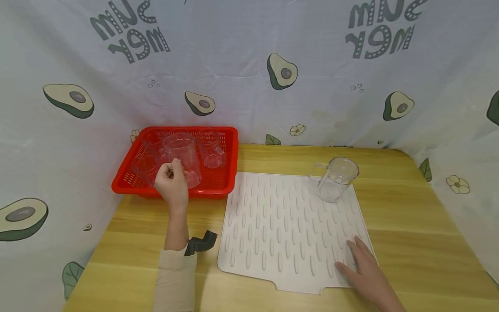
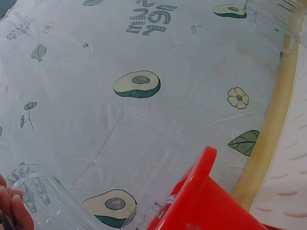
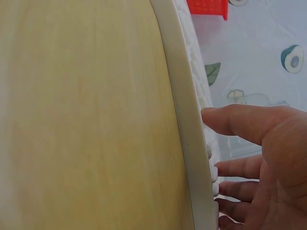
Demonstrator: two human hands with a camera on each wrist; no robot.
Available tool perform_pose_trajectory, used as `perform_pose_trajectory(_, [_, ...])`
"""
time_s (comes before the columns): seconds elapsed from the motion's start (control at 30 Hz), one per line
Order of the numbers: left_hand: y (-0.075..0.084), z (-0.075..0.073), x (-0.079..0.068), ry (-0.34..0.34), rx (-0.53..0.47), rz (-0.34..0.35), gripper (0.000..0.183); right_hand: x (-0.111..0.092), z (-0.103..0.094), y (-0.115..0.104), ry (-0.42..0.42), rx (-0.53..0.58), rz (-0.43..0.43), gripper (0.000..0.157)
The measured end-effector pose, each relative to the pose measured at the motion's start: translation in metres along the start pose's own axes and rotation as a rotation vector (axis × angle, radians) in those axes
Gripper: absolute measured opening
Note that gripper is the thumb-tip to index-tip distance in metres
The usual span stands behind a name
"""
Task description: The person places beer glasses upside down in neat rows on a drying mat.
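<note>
My left hand (image 1: 173, 181) grips a clear glass mug (image 1: 185, 158) by its handle, holding it upright over the red basket (image 1: 230, 173). In the left wrist view, curled fingers (image 2: 15, 207) show at the lower left beside the mug (image 2: 53, 203). Other clear mugs (image 1: 212, 151) lie inside the basket, partly hidden behind the held one. On the right, my right hand (image 1: 366, 271) rests its spread fingertips on the near right part of a white ridged drying mat (image 1: 273, 225). The right wrist view shows its thumb (image 3: 230, 120) and fingers loosely extended at the mat, holding nothing.
A clear glass mug (image 1: 337, 180) stands on the mat's far right corner, handle to the left. The wooden table (image 1: 421, 242) carries mat and basket. Behind it hangs a white curtain (image 1: 241, 65) printed with avocados. A black strap (image 1: 200, 243) sits at the left wrist.
</note>
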State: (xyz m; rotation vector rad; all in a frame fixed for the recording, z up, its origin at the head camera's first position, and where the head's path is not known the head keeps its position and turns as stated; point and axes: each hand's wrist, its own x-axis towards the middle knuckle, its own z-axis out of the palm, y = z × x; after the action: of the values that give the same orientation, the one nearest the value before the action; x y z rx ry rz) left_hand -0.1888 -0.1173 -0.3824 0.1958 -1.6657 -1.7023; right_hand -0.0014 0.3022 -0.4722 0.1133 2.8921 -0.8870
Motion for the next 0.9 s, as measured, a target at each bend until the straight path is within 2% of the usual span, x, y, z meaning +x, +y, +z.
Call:
perform_pose_trajectory(0.2, [0.008,0.001,-0.004,-0.017,-0.090,-0.020,0.038,0.000,-0.001,0.000,0.000,0.006,0.004,0.075])
perform_pose_trajectory(0.43, [0.023,0.009,-0.013,-0.089,-0.241,-0.043,0.037,-0.001,-0.002,-0.002,-0.019,0.014,0.021,0.078])
perform_pose_trajectory(0.6, [0.030,0.013,-0.018,-0.131,-0.275,-0.058,0.038,-0.001,-0.001,-0.001,-0.010,0.018,0.012,0.077])
perform_pose_trajectory(0.9, [0.034,0.018,-0.023,-0.167,-0.313,-0.027,0.036,-0.001,-0.001,-0.002,-0.032,0.015,0.036,0.080])
